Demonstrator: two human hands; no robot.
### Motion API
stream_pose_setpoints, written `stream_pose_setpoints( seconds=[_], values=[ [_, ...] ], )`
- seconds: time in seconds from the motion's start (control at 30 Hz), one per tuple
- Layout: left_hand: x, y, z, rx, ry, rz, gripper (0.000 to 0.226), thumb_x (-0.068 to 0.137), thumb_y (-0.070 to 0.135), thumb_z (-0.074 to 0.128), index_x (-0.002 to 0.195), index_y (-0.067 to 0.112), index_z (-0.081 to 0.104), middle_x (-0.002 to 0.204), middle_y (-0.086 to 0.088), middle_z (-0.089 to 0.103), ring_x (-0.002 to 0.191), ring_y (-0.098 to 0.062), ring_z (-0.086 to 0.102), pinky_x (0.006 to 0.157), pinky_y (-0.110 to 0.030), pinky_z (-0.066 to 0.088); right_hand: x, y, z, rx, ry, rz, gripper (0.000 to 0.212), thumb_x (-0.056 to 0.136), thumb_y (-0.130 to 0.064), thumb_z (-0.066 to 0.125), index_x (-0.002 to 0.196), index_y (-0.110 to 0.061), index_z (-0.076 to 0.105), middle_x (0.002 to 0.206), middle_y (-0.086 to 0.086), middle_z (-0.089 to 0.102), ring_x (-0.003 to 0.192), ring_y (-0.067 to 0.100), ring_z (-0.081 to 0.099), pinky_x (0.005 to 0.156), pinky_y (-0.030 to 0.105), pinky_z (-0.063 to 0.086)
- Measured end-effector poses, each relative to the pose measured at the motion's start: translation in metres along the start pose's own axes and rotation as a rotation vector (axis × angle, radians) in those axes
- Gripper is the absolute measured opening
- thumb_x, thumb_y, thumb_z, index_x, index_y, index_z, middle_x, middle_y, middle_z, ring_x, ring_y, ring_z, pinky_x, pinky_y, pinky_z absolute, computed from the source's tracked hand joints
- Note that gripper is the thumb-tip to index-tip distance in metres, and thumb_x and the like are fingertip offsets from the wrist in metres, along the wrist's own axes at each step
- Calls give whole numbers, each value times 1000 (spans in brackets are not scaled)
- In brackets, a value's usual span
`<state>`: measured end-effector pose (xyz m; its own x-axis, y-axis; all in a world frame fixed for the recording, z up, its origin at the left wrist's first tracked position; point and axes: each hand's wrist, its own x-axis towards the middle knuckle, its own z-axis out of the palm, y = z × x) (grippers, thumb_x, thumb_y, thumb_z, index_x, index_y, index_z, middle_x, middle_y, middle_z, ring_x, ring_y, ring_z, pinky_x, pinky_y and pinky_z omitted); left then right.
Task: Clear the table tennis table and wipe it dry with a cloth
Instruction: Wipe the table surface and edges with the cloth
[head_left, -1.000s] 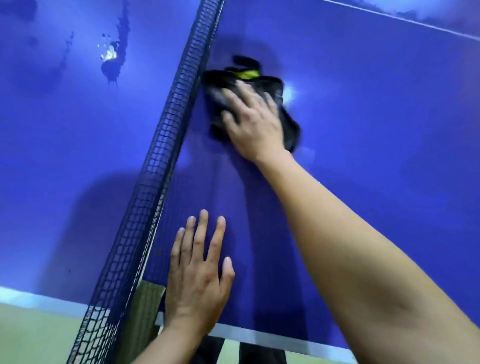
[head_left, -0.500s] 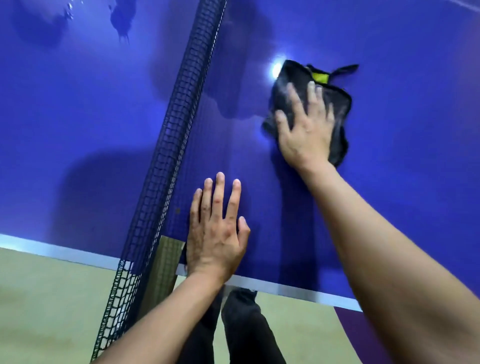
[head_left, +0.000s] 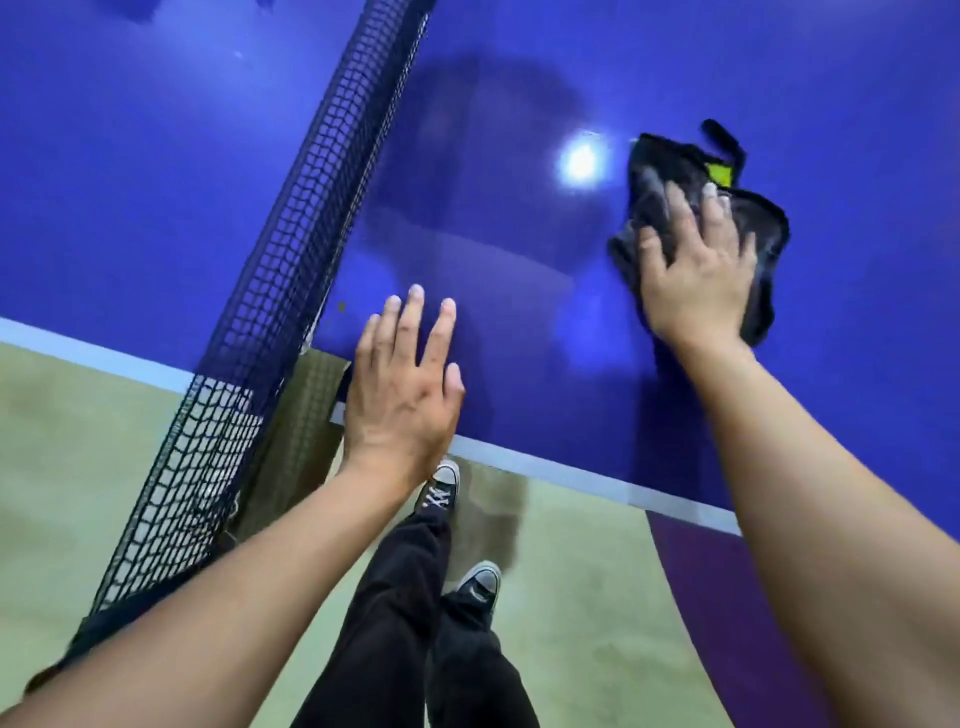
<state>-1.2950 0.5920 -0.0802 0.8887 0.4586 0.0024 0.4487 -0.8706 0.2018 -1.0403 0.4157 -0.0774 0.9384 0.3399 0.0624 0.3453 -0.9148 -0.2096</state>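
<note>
One cloth (head_left: 764, 218) shifted right from one net (head_left: 291, 249), right hand (head_left: 696, 283) fingers (head_left: 678, 208) flat on it, left hand (head_left: 402, 400) splayed on table (head_left: 156, 182)

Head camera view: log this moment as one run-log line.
step: wipe table | right hand: pressed flat on black cloth | left hand: flat on table edge beside net

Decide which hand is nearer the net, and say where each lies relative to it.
Left. The left hand rests flat on the table tennis table just right of the net. The right hand presses the black cloth farther right, well clear of the net.
</note>
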Motion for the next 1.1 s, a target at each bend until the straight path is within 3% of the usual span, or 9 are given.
stream_pose_setpoints(
  seconds=[0.17,0.23,0.43,0.6,0.7,0.8,0.93,1.0,1.1],
  values=[
    [-98,12,-7,-57,-32,-117,61,98,31,41,157,16,37,165,-17,27,152,-36,25,124,-46,19,-21,19,-13,45,9,195,62,99,-54,31,158,-36,32,168,11,20,156,24,16,126,51,7],
    [-123,10,-3,-70,-31,-113,63,97,28,45,159,18,33,167,-14,23,153,-34,23,125,-46,20,-24,-18,-7,65,-13,83,62,97,-53,30,157,-38,35,169,10,20,156,22,16,126,49,7],
    [-125,2,-2,-69,-79,-77,73,88,21,47,159,18,30,167,-16,21,148,-34,34,124,-46,22,-66,-206,36,134,-169,-553,56,100,-52,34,154,-41,40,168,3,24,156,16,18,126,46,5],
    [-127,-2,-12,-38,-108,-45,76,81,25,38,158,19,34,167,-13,24,140,-36,43,119,-48,30,-93,-217,43,149,-167,-668,52,103,-49,36,154,-39,40,166,2,29,153,18,26,125,43,12],
    [-126,-7,-15,-26,-69,-27,72,83,23,39,155,20,40,164,-9,32,142,-34,42,122,-46,22,-101,-142,31,150,-47,-572,50,102,-47,40,151,-38,47,162,1,38,147,21,39,121,39,24],
    [-122,-11,-16,-97,24,-27,67,83,19,44,149,12,48,158,-6,43,145,-32,41,124,-45,17,-113,-46,10,104,94,-241,51,102,-48,40,151,-35,48,160,6,41,144,26,42,118,45,29],
    [-113,-8,-22,-262,93,-111,56,85,13,42,137,5,58,144,-9,59,142,-31,44,124,-45,20,-121,-31,3,28,42,138,58,100,-51,31,157,-40,32,168,5,22,155,19,19,126,49,10],
    [-107,-9,-30,-368,112,-151,52,85,11,40,134,5,58,134,-13,63,135,-34,49,120,-48,27,-128,-72,10,48,48,152,59,99,-49,32,157,-39,33,169,5,21,156,19,18,125,50,9],
    [-99,-18,-46,-499,174,-171,47,86,7,43,131,5,56,125,-15,61,118,-35,54,106,-51,40,-168,-153,32,109,71,-112,58,97,-46,36,153,-34,45,165,9,32,153,22,28,124,52,15]
  ],
)
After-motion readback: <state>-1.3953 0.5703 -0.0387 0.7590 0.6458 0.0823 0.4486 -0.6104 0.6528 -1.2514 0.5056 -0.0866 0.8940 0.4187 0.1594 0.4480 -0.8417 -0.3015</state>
